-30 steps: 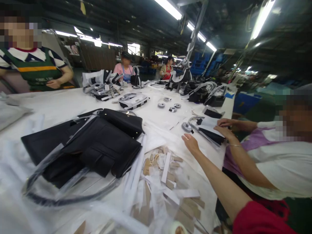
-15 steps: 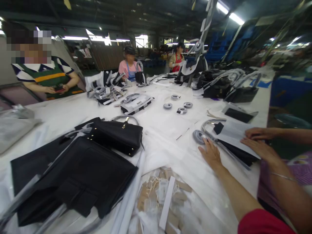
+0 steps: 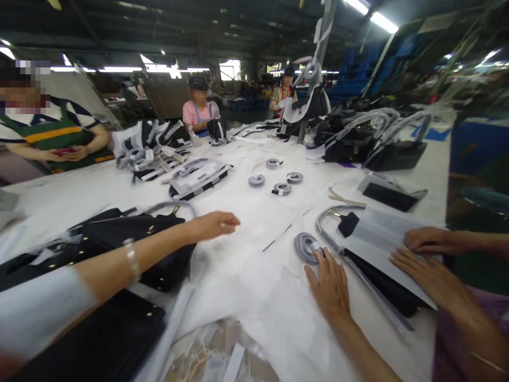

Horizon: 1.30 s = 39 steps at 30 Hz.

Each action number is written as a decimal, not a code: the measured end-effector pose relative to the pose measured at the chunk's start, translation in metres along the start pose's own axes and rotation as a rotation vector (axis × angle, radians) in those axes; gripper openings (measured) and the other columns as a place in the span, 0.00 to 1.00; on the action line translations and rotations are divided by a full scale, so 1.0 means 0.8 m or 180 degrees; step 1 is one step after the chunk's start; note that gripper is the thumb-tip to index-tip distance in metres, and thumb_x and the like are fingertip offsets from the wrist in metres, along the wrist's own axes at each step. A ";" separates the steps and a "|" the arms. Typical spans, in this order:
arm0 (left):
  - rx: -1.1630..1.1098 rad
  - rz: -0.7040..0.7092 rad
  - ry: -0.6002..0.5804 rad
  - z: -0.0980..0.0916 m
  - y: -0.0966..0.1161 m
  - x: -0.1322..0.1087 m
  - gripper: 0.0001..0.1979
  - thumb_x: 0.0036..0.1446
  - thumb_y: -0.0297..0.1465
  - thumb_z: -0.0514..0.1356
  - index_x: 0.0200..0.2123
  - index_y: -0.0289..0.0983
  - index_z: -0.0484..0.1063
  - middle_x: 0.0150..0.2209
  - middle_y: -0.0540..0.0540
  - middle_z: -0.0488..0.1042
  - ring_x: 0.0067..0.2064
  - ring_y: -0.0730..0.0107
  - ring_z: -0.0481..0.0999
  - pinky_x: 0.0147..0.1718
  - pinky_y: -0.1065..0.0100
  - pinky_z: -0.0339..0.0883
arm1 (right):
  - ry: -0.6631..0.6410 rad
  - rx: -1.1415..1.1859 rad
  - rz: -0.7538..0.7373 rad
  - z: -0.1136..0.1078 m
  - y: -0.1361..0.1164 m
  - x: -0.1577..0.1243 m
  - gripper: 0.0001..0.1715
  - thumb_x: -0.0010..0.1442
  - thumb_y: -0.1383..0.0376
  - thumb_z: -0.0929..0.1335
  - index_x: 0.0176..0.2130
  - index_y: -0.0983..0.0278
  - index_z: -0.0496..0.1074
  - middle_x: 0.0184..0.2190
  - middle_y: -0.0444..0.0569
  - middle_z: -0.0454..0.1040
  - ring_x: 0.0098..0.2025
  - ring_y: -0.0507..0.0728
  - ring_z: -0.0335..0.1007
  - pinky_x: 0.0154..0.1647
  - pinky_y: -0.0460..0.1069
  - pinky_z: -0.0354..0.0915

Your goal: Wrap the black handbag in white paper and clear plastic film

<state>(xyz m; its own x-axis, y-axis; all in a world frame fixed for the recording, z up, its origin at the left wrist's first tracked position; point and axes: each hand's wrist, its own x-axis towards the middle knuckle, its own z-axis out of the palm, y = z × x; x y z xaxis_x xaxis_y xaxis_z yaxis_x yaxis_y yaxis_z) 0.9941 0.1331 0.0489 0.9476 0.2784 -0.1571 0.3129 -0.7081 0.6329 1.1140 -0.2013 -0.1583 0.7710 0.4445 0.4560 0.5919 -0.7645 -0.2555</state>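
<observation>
My right hand (image 3: 329, 289) lies palm down on the white table (image 3: 258, 209), its fingers spread and gripping nothing. Its fingertips touch the near edge of a coiled grey-wrapped strap (image 3: 306, 248). Just to the right lies a black handbag (image 3: 379, 276) under a white sheet, its wrapped handle curving toward the coil. Two hands of a co-worker (image 3: 427, 270) rest on that sheet. My left hand is out of view. From the left reaches another person's arm (image 3: 167, 241) with a pale sleeve and a bracelet, its fingers bunched above the table and black bags.
Several coiled straps (image 3: 274, 180) lie mid-table. Black handbags (image 3: 139, 254) fill the near left. A plastic bag of tan pieces (image 3: 210, 355) sits at the near edge. Wrapped bags (image 3: 358, 140) stand at the back right, near a post. Co-workers are across the table.
The pale-sleeved arm has come in from the left over the black bags. The view has turned, shifting much of the table leftward. My right hand remains at the coil.
</observation>
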 end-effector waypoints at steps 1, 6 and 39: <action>0.0246 -0.0019 0.0044 0.008 0.003 0.036 0.18 0.63 0.39 0.61 0.52 0.37 0.70 0.53 0.41 0.71 0.52 0.59 0.73 0.53 0.54 0.68 | 0.0010 0.0015 -0.0021 -0.001 0.000 0.000 0.32 0.67 0.51 0.56 0.61 0.66 0.62 0.64 0.62 0.61 0.65 0.67 0.56 0.65 0.65 0.51; 0.1130 -0.0094 0.0487 0.057 0.009 0.228 0.29 0.59 0.32 0.60 0.63 0.38 0.59 0.66 0.38 0.58 0.68 0.54 0.54 0.65 0.56 0.51 | 0.0024 0.0088 -0.0106 -0.007 0.001 0.003 0.32 0.68 0.50 0.57 0.63 0.65 0.60 0.64 0.62 0.61 0.65 0.67 0.56 0.65 0.65 0.52; 0.0331 0.0291 0.0981 0.160 0.050 0.304 0.17 0.45 0.25 0.63 0.42 0.36 0.75 0.47 0.40 0.77 0.64 0.48 0.57 0.66 0.44 0.32 | -0.0086 0.0057 -0.0157 -0.008 0.000 0.007 0.31 0.68 0.53 0.60 0.64 0.64 0.57 0.64 0.62 0.59 0.65 0.68 0.55 0.64 0.69 0.52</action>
<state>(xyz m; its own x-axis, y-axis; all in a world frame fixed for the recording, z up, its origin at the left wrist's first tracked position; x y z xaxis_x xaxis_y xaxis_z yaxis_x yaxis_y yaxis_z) 1.2452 0.0896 -0.0612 0.9128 0.3824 0.1435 0.2474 -0.7973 0.5506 1.1169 -0.2020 -0.1499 0.7466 0.4941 0.4454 0.6333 -0.7330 -0.2484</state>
